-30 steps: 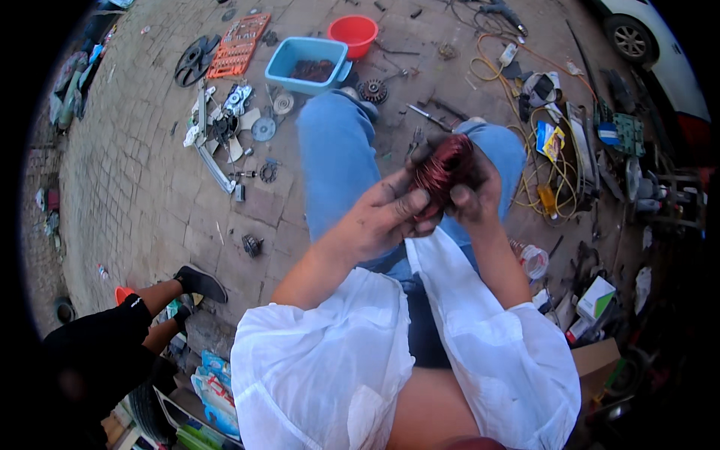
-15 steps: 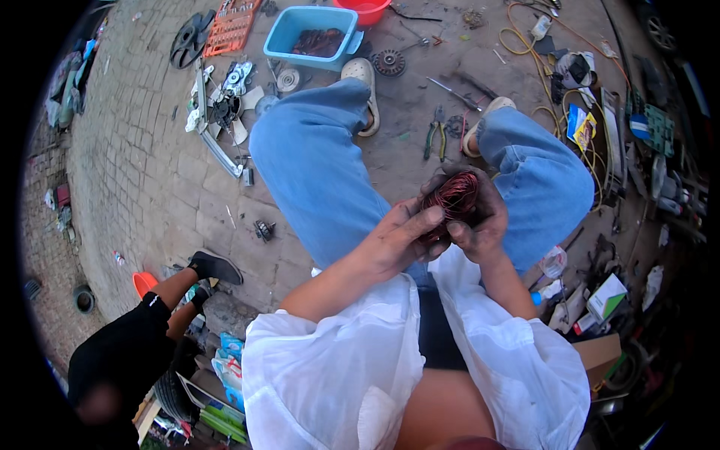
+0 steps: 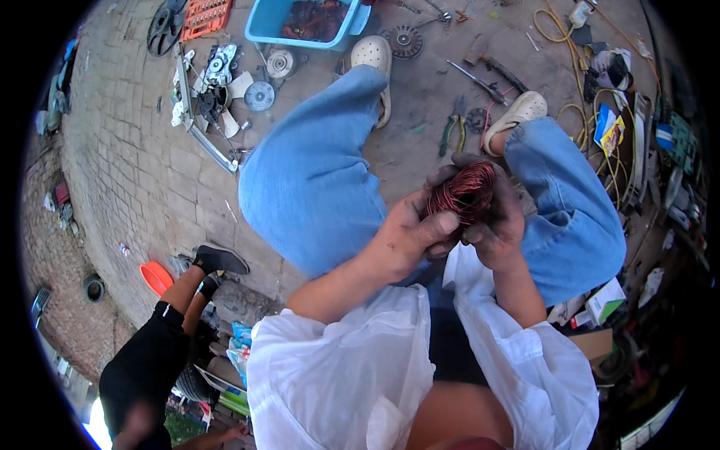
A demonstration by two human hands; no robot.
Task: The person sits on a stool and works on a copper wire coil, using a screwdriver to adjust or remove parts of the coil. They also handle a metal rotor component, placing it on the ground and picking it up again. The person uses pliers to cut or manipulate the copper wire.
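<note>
You are holding the red wire coil (image 3: 463,193) above the ground (image 3: 409,154), your left hand (image 3: 411,234) and right hand (image 3: 501,229) curling half-closed around its sides; its long axis is slanting from near left to far right, its hollow facing up

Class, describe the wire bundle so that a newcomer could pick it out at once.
Find the blue jeans, legs spread wide. Between those legs, the left hand and right hand hold a dark red wire bundle. Unlike the reddish tangle in the blue tub, it is hand-held, looped around a dark opening.
</note>
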